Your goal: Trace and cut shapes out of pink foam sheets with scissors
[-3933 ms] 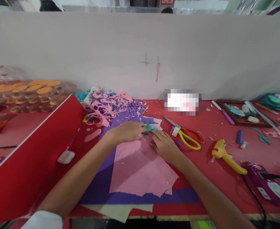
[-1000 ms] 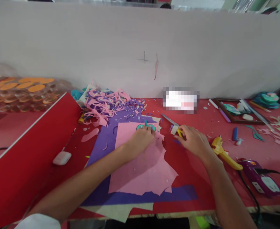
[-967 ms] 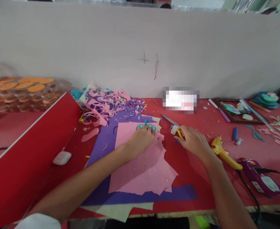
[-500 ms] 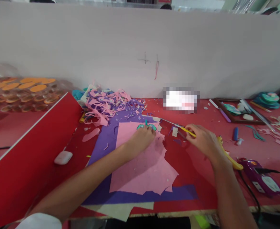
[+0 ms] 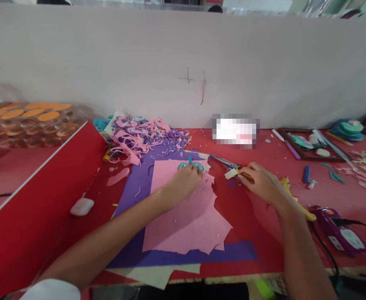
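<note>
My left hand [image 5: 187,181] rests on a pink foam sheet [image 5: 183,225], its fingers curled down onto a small teal-edged cutout [image 5: 183,166] near the top edge. A short teal tab stands out above it. To the right, my right hand [image 5: 257,177] has thumb and fingers pinched on a yellow-handled tool [image 5: 247,175], partly hidden by the fingers. Beside it lies a slim metal tool [image 5: 223,161] with a reddish end; its exact kind is unclear. A small whitish block [image 5: 231,173] sits at the fingertips.
Purple foam [image 5: 133,233] lies under the pink sheet. Scraps [image 5: 139,137] are heaped behind. A red board [image 5: 45,200] slants at left, near a white earbud-style case [image 5: 82,207]. At right are a yellow glue gun [image 5: 300,208], a purple corded box [image 5: 339,233] and a framed tray [image 5: 320,157].
My right hand has moved slightly left, and the yellow handle has shifted with it. The metal tool now looks wider, and the whitish block has turned. My left hand stays put.
</note>
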The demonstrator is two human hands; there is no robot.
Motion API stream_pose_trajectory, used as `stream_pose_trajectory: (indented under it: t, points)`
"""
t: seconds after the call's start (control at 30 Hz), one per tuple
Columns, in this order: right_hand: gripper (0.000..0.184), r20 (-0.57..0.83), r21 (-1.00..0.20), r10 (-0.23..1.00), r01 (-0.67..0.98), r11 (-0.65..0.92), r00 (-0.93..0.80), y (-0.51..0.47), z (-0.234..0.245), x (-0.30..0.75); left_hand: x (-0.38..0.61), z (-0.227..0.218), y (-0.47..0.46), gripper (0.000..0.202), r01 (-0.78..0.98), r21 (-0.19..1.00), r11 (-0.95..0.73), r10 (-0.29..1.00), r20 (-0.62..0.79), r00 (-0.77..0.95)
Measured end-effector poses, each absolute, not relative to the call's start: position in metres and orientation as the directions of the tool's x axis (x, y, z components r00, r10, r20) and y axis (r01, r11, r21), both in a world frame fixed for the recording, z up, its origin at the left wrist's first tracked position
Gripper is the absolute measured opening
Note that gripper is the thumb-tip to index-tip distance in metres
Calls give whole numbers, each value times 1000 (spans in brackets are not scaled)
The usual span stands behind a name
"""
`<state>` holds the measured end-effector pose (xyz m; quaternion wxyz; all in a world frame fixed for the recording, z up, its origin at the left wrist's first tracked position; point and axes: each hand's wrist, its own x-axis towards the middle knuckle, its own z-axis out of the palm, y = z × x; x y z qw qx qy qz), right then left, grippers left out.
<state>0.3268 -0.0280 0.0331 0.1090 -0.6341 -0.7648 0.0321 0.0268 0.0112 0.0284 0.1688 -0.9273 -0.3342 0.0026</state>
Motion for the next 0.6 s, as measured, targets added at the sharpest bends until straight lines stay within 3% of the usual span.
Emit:
stream_pose_trajectory:
  t: [0.1,0.37,0.6]
  points:
    - [24,120,-164,979,969,185,-167,-28,32,319,28,31,11,28,600,-314,-736,610,77,789]
    - [10,35,-186,971,953,238,-235,-27,27,301,30,40,9,26,598,-284,-749,610,54,790]
    - [19,70,-449,964,855,259,-255,-27,32,304,25,39,12,32,574,-299,-762,590,43,806]
